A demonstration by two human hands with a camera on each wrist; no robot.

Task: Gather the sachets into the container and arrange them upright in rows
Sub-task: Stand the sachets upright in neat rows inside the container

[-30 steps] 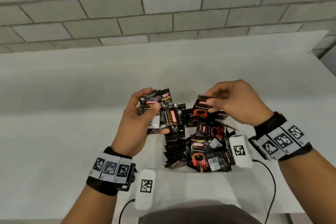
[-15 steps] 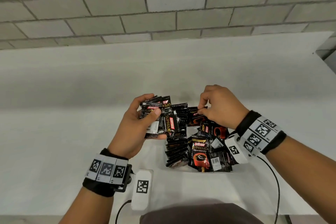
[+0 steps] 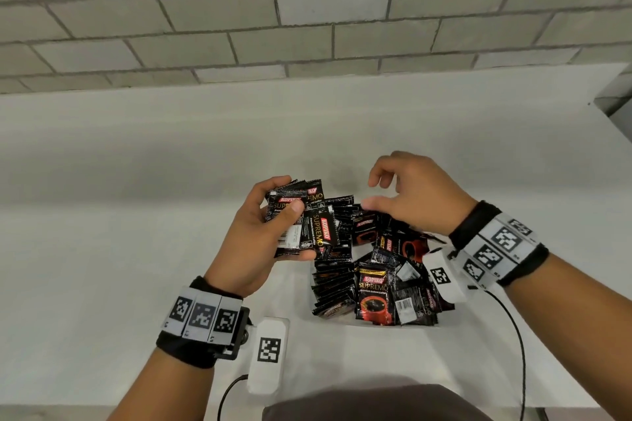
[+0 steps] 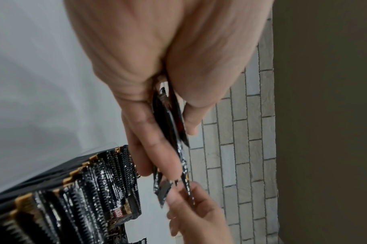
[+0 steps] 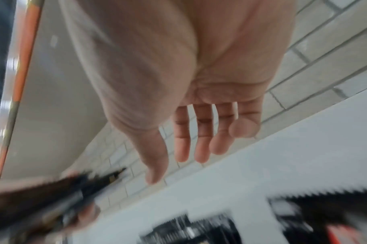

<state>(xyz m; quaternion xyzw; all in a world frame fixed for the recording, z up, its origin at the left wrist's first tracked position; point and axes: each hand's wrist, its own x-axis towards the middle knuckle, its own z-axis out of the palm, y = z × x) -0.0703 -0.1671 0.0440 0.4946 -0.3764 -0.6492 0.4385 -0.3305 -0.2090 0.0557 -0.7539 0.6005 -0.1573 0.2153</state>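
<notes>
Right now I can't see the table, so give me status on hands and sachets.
Left hand grips sachet stack. Right hand open, empty. Container part-sorted.

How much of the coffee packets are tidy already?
Partly done: one row of sachets stands upright along the container's left side. In hand: the left hand grips a stack of sachets; the right hand hovers empty. Left: the jumbled sachets on the right side need standing up.
</notes>
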